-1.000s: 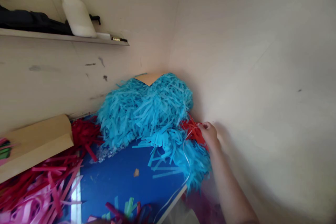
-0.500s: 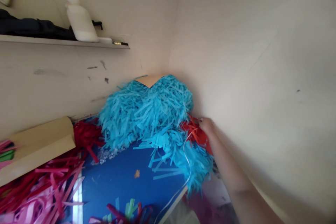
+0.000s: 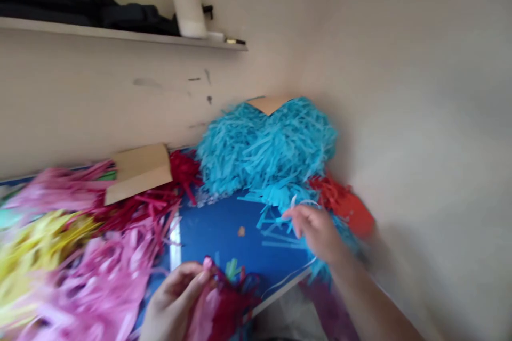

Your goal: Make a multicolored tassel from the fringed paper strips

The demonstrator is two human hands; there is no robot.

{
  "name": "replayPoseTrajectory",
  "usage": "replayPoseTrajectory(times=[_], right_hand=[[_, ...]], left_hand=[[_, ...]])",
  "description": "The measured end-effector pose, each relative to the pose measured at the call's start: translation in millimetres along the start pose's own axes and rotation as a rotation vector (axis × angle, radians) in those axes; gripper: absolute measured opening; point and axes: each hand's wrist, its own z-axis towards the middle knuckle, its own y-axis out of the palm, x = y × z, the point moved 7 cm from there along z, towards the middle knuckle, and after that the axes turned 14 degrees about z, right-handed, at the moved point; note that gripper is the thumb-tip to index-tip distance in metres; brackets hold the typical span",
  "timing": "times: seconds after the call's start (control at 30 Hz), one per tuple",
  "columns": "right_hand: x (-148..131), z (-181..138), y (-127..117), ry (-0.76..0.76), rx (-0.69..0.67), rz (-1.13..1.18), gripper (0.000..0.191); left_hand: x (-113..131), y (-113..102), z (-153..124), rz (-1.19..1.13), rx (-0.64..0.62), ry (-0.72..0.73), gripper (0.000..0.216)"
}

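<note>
My left hand (image 3: 176, 295), low in the middle, is closed with thumb and forefinger pinching the twisted top of a pink and dark red paper tassel (image 3: 230, 306). Its fringe hangs down, blurred. Further right, my right hand (image 3: 314, 226) is closed over the table, fingertips together on a thin white string (image 3: 294, 201). Part of that string loops over the hand, and another stretch trails along the table edge. Beneath and behind this hand lie loose blue fringed strips (image 3: 280, 197). A red fringed paper piece (image 3: 350, 208) rests beside them against the wall.
Blue shredded paper (image 3: 272, 149) is heaped in the corner of the blue table (image 3: 212, 229). Pink (image 3: 108, 282), yellow (image 3: 44, 250) and red fringes lie left, with a tan paper piece (image 3: 140, 170) on top. Overhead, a shelf (image 3: 120, 34) holds a white bottle (image 3: 189, 8).
My right hand has come away from the red paper, nearer and left, now with the string. My left hand has entered view holding the tassel. The view has swung left.
</note>
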Motion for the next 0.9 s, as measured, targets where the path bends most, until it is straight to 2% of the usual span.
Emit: replayPoseTrajectory(times=[0.03,0.1,0.17,0.23,0.5,0.63,0.73,0.83,0.9], right_hand=[[-9,-15,45,0.019,-0.206,0.029,0.039],[-27,-41,112,0.020,-0.456,0.114,0.039],[-37,-53,151,0.036,-0.568,0.179,0.039],[-39,-56,170,0.059,-0.606,0.207,0.037],[-42,-59,178,0.059,-0.685,0.166,0.033],[-36,-56,178,0.082,-0.686,0.142,0.039],[-30,-53,172,0.132,-0.657,0.108,0.023],[-28,-58,171,0.158,-0.651,0.120,0.042],[-28,-61,174,0.125,-0.604,0.083,0.025]], left_hand=[[-2,6,-3,-0.118,-0.029,-0.072,0.047],[-3,15,-8,-0.261,-0.079,-0.139,0.045],[-5,17,-13,-0.339,-0.110,-0.144,0.042],[-8,13,-17,-0.380,-0.119,-0.128,0.039],[-16,1,-19,-0.391,-0.138,-0.102,0.038],[-11,0,-20,-0.329,-0.139,-0.049,0.036],[2,-3,-23,-0.146,-0.113,0.122,0.026],[18,-4,-30,0.103,-0.045,0.351,0.014],[24,1,-34,0.253,-0.015,0.453,0.010]])
